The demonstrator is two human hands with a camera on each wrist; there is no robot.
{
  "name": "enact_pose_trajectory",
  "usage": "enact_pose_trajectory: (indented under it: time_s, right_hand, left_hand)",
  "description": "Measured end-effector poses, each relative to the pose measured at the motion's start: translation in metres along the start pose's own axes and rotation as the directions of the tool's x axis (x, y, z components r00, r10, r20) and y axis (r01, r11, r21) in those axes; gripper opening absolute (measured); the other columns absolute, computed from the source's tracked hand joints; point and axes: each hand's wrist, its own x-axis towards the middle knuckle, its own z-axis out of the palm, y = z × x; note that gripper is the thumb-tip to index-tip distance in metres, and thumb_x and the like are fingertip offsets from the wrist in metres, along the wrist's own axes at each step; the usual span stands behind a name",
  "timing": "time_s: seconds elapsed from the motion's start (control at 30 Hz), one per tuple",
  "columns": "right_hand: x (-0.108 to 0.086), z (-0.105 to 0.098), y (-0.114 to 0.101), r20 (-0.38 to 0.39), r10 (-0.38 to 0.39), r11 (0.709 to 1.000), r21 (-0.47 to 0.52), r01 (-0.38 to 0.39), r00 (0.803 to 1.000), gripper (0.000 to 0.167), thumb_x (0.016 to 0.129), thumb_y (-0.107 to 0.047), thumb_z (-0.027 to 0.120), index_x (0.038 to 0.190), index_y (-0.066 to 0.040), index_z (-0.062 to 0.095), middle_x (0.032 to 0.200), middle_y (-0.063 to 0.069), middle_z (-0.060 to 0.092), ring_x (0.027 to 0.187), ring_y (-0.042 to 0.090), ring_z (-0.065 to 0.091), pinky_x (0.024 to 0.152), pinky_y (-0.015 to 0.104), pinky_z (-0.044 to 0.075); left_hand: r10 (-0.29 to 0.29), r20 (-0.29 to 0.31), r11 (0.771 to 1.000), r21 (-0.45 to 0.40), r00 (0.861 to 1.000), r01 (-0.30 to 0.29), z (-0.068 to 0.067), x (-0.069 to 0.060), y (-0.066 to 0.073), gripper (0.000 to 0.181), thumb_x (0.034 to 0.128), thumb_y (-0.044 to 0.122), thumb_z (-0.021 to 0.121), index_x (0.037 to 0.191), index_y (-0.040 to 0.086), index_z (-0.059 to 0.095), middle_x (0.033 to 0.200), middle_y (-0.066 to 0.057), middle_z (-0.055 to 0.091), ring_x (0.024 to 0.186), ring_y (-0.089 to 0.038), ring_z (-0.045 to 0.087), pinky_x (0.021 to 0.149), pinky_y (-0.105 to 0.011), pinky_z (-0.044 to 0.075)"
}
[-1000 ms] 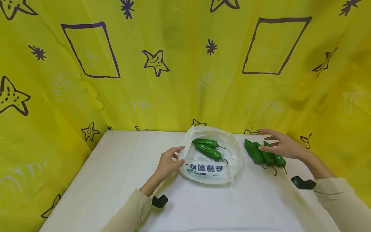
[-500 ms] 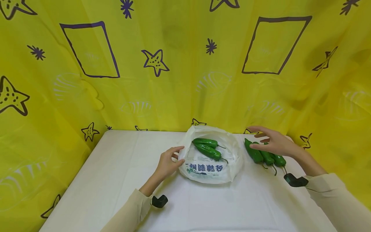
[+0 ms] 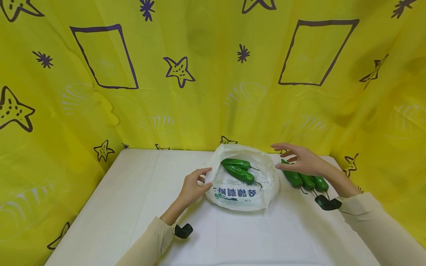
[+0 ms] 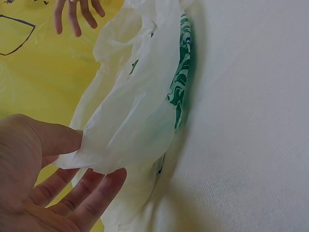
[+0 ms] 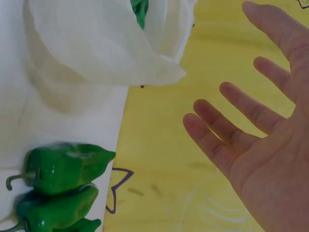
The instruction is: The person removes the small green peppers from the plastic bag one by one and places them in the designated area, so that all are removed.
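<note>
Near the white bench's (image 3: 263, 236) far edge, the left hand (image 3: 192, 187) is pinching a translucent white plastic bag (image 3: 237, 204), seemingly keeping it open around two tapered green peppers (image 3: 237, 174); the right hand (image 3: 302, 159) is hovering, fingers spread, near three matching peppers (image 3: 306, 181) toward the right corner.

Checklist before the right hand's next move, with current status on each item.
1. Left hand pinching the plastic bag at its edge: ok.
2. Bag mouth open: ok, its inside shows in the head view.
3. Two peppers lying inside the bag: ok.
4. Right hand free: ok, fingers spread, holding nothing.
5. Right hand on a loose pepper: not ok, it is apart from them in the right wrist view.
6. Firmness of the left pinch: cannot tell.
</note>
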Motion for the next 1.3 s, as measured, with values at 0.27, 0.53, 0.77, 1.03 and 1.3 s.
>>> enact_pose_trajectory:
  time_s: [0.27, 0.53, 0.77, 1.03, 1.3]
  right_hand:
    - [0.016, 0.009, -0.009, 0.03, -0.011, 1.0, 0.016, 0.011, 0.999, 0.064, 0.092, -0.023, 0.079, 0.147, -0.008, 0.052, 0.142, 0.024, 0.057, 0.118, 0.044, 0.063, 0.092, 0.056, 0.055]
    - [0.035, 0.019, -0.018, 0.088, -0.021, 0.998, 0.058, 0.016, 0.996, 0.063, 0.093, -0.023, 0.077, 0.148, -0.007, 0.051, 0.141, 0.027, 0.056, 0.119, 0.045, 0.061, 0.094, 0.054, 0.055]
    - [0.052, 0.03, -0.023, 0.118, -0.051, 0.997, 0.07, 0.043, 0.992, 0.063, 0.094, -0.022, 0.077, 0.148, -0.004, 0.05, 0.138, 0.027, 0.059, 0.116, 0.048, 0.063, 0.091, 0.052, 0.056]
    - [0.067, 0.044, -0.028, 0.18, -0.023, 0.998, 0.067, 0.012, 0.983, 0.065, 0.094, -0.026, 0.076, 0.15, -0.007, 0.048, 0.141, 0.023, 0.058, 0.12, 0.047, 0.061, 0.094, 0.05, 0.056]
    - [0.078, 0.059, -0.033, 0.218, 0.0, 0.997, 0.071, -0.016, 0.976, 0.065, 0.095, -0.024, 0.075, 0.151, -0.006, 0.047, 0.142, 0.028, 0.055, 0.118, 0.049, 0.061, 0.092, 0.053, 0.056]
  left_hand:
    - [-0.003, 0.006, 1.0, 0.004, 1.0, 0.003, 0.001, 0.0, -0.001, 0.051, 0.0852, 0.0, 0.081, 0.134, 0.007, 0.067, 0.115, -0.013, 0.068, 0.089, -0.025, 0.067, 0.068, -0.024, 0.055]
    - [0.009, -0.006, 1.0, 0.004, 1.0, -0.009, 0.0, 0.0, 0.0, 0.051, 0.0846, -0.002, 0.08, 0.133, 0.006, 0.067, 0.114, -0.014, 0.068, 0.088, -0.025, 0.068, 0.068, -0.025, 0.055]
    - [-0.014, 0.004, 1.0, 0.004, 1.0, 0.014, 0.001, 0.001, 0.0, 0.051, 0.0857, 0.0, 0.08, 0.134, 0.008, 0.067, 0.115, -0.013, 0.068, 0.09, -0.024, 0.067, 0.069, -0.025, 0.056]
    - [0.001, 0.001, 1.0, -0.001, 1.0, -0.001, 0.001, 0.001, -0.001, 0.051, 0.0848, -0.001, 0.081, 0.133, 0.007, 0.067, 0.115, -0.014, 0.068, 0.089, -0.025, 0.067, 0.069, -0.025, 0.055]
    - [-0.015, 0.012, 1.0, 0.002, 1.0, 0.015, 0.003, 0.001, -0.002, 0.052, 0.0854, 0.0, 0.081, 0.135, 0.008, 0.067, 0.116, -0.013, 0.068, 0.09, -0.024, 0.067, 0.07, -0.024, 0.056]
